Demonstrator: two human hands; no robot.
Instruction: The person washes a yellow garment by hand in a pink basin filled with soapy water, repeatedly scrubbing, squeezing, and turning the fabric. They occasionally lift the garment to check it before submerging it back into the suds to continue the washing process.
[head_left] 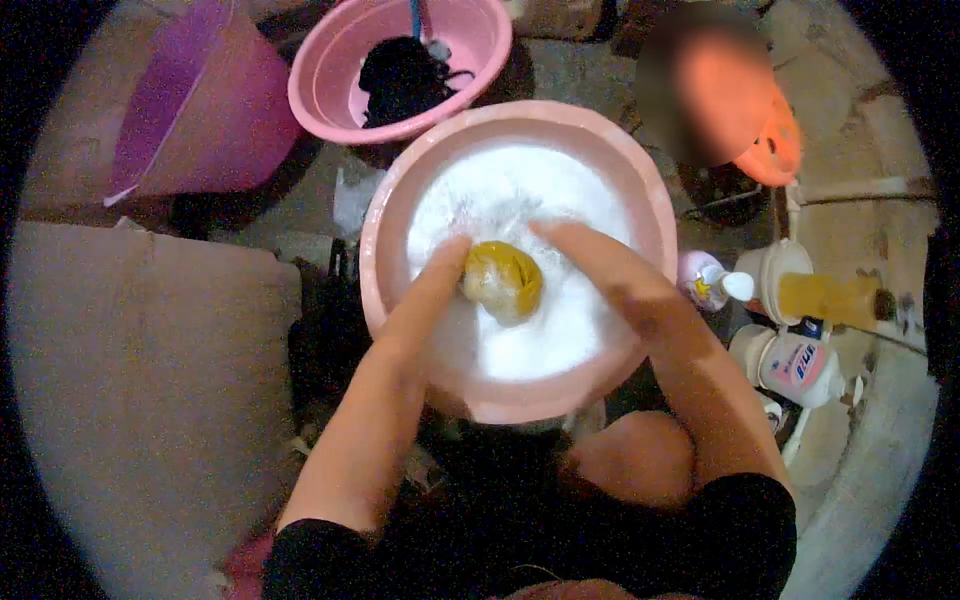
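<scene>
Mustard-yellow, bunched wet cloth bundle (503,280): centre of frame, partly above the white suds (535,350) in the large round pale-pink plastic basin (515,402). Bundle is wetted, not spread out. Left hand (456,252): beside the bundle's upper-left edge; grip cannot be determined. Right hand (562,238): in suds, upper right of the bundle, apart from it; fingers partly hidden, closure indeterminate. Black cloth (400,85): smaller pink basin (318,112), upper left, outside the suds

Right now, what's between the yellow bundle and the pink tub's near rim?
Head view: white suds, then the bare inner wall of the pink tub. Nothing else shows.
</scene>
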